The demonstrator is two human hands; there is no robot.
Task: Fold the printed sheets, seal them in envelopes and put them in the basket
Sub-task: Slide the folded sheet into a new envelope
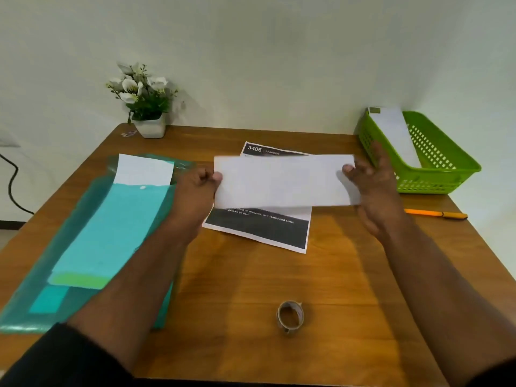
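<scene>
A long white envelope hangs above the middle of the table, held at both ends. My left hand pinches its left end with curled fingers. My right hand grips its right end, thumb on the front. Under it lies a printed sheet with dark bands and the number 3406. A green basket stands at the back right with a white envelope leaning inside it. A teal plastic pack on the left holds more white envelopes.
A roll of clear tape stands near the table's front. An orange pen lies by the right edge below the basket. A potted white flower sits at the back left corner. A black cable hangs beyond the left edge.
</scene>
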